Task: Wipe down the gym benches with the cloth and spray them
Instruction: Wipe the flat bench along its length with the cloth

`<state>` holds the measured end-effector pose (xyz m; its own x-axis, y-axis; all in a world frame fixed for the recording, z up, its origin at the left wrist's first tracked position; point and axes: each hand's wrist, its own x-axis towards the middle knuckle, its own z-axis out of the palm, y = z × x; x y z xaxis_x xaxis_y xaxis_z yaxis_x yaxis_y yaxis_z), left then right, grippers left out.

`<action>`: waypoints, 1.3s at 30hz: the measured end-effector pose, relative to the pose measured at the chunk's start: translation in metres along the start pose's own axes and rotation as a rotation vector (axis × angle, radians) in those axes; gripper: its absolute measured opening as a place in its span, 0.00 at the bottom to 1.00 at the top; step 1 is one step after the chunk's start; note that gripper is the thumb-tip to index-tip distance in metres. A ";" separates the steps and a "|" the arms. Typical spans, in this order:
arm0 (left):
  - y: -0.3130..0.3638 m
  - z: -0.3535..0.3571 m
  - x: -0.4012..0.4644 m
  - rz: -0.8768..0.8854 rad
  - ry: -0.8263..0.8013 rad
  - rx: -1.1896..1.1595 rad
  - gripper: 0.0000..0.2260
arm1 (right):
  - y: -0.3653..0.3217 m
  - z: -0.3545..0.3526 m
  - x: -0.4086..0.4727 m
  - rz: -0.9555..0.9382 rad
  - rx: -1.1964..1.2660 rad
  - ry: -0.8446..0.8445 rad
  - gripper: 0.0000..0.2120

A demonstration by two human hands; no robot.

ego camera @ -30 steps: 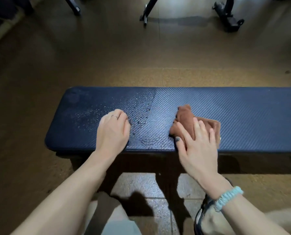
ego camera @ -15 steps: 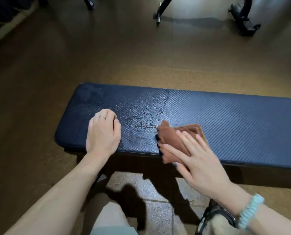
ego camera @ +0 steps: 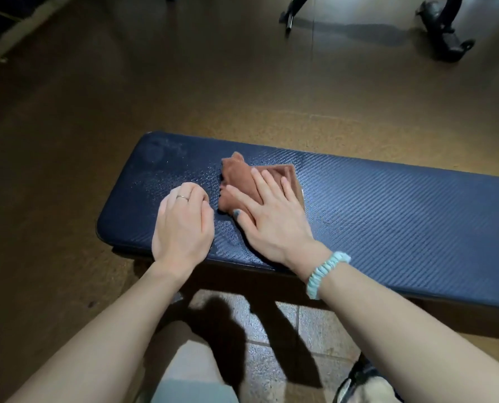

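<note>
The cloth (ego camera: 243, 181) lies on the gym bench (ego camera: 387, 216) near its left end, roughly midway between the far and near edges. It is a rust-brown, nappy rag, loosely folded, with one corner poking up toward the far edge and a neater stitched hem showing on its right side.

Our right hand (ego camera: 267, 210) lies flat over it, fingers straight and spread, palm bearing down. We judge this is so the whole pad of cloth drags evenly across the padding without bunching.

Our left hand (ego camera: 184, 222) rests just beside the cloth, near the bench's left end, with its fingers curled under and nothing in them that we can see. It seems to be propping us as we lean over.

The bench top is dark blue with a woven, ribbed pattern. Fine droplets glisten around the left end and between our hands, while the stretch to the right looks dull and dry, so we take it the wet patch is what the cloth is meant to clear.

No spray bottle is in view. Beyond the bench lies brown gym flooring (ego camera: 184, 82), with black equipment legs (ego camera: 443, 33) at the far right.
</note>
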<state>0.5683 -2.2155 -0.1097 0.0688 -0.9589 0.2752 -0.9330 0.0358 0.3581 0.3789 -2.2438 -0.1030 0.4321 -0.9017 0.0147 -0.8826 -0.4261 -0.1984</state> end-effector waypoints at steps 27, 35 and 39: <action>0.001 0.003 0.001 -0.098 0.018 -0.038 0.07 | 0.097 -0.027 0.045 0.304 -0.068 0.129 0.17; -0.004 0.004 0.000 -0.047 0.064 -0.041 0.08 | -0.019 0.000 0.150 0.010 0.031 0.026 0.20; -0.005 0.004 0.000 -0.029 0.093 -0.049 0.10 | 0.049 -0.020 0.109 0.034 0.117 0.090 0.16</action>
<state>0.5717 -2.2170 -0.1155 0.1297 -0.9297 0.3447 -0.9121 0.0245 0.4092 0.3787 -2.3647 -0.0915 0.3795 -0.9205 0.0925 -0.8666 -0.3888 -0.3129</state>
